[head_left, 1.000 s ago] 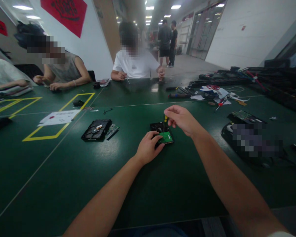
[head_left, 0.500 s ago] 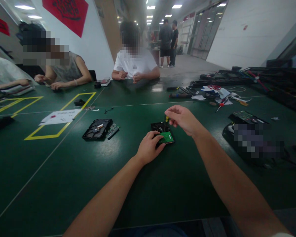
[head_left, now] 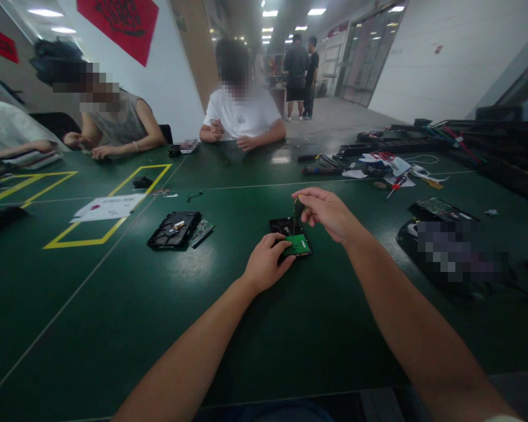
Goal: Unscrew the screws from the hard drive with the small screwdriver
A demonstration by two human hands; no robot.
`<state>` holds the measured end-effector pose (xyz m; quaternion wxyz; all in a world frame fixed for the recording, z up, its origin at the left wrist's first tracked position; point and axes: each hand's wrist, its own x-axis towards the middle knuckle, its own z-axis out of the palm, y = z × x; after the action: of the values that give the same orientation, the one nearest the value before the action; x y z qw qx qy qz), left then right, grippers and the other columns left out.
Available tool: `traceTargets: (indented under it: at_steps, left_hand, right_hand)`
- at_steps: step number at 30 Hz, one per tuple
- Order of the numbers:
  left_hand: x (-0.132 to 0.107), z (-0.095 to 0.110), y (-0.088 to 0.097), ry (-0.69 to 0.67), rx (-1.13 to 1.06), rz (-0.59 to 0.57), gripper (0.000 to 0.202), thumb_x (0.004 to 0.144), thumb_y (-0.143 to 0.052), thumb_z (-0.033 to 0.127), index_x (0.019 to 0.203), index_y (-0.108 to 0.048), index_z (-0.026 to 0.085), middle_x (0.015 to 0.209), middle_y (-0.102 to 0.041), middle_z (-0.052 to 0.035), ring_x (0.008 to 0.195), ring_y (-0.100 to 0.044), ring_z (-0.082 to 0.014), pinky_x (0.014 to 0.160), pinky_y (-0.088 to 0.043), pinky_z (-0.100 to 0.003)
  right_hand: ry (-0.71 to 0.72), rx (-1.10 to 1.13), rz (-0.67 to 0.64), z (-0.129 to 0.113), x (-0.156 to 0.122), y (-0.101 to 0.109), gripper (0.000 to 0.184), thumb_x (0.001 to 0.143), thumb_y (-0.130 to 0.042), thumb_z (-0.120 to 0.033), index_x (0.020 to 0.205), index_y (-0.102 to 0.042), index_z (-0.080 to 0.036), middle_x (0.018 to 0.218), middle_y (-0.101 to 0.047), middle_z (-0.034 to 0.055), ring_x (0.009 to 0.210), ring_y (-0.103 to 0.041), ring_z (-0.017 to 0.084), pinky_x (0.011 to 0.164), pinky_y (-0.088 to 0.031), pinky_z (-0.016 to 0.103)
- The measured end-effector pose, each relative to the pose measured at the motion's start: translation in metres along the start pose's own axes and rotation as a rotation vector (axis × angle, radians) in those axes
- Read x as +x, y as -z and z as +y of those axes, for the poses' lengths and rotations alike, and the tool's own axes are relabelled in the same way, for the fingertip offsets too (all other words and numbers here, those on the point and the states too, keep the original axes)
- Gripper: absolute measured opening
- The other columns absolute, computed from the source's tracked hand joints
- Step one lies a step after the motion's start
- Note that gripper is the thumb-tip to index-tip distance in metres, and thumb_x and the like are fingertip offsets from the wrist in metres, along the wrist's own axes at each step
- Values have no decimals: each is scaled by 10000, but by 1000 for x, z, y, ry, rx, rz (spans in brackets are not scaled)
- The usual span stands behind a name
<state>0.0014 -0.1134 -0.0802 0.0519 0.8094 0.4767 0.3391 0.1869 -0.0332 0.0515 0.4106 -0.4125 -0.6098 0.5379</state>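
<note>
Over the drive [head_left: 299, 244], a screwdriver [head_left: 297, 212]

I have a green table [head_left: 158, 328] before me. On it lies a drive [head_left: 281, 226]; to its left, a second drive [head_left: 165, 235], a circuit board [head_left: 202, 234] just beside that, and paper [head_left: 110, 208] across yellow lines [head_left: 74, 244]; off to my right, a red screwdriver [head_left: 395, 187].

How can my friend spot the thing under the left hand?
Start at the big green table. Near its middle, the left hand rests on a black hard drive, with a screwdriver held over it by the right hand. Unlike the other black drive farther left, it has a bright green board on its near end.
</note>
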Motion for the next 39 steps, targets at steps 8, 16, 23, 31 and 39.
traceTargets:
  at_steps: [8, 16, 23, 31, 39]
  left_hand:
    - [1, 1, 2, 0, -12, -4, 344, 984, -701, 364, 1302, -681, 235, 1347, -621, -135, 1295, -597, -325, 1081, -559, -541]
    - [1, 1, 1, 7, -8, -5, 338, 983, -702, 357, 1296, -685, 231, 1340, -623, -133, 1293, -600, -321, 1086, -558, -536]
    - [1, 2, 3, 4, -8, -8, 334, 981, -703, 346, 1295, -687, 235, 1333, -626, -132, 1292, -602, -321, 1083, -562, -539]
    - [1, 2, 2, 1, -6, -8, 342, 986, -698, 356, 1293, -688, 208, 1335, -624, -143, 1295, -596, -323, 1093, -553, -532]
    - [1, 1, 1, 7, -7, -9, 338, 986, -700, 362, 1298, -684, 233, 1345, -620, -133, 1298, -597, -323, 1093, -557, -543]
  right_hand:
    - [29, -11, -29, 0, -3, -1, 115, 910, -763, -231, 952, -664, -189, 803, -665, 4, 545, -612, 90, 407, -419, 179]
    - [-44, 113, -32, -3, -2, -2, 122, 983, -646, -242, 1016, -745, -180, 822, -687, 44, 580, -654, 105, 472, -501, 188]
    - [24, -25, -73, -5, -6, -2, 119, 911, -770, -288, 961, -729, -188, 876, -727, 36, 576, -626, 92, 429, -446, 180]
    - [93, -151, -4, -7, -10, -3, 215, 876, -822, -288, 862, -626, -199, 724, -659, -4, 522, -579, 96, 404, -416, 188]
    - [1, -7, -20, -4, -2, -1, 108, 966, -648, -235, 982, -746, -193, 1027, -757, 75, 568, -629, 84, 422, -445, 189]
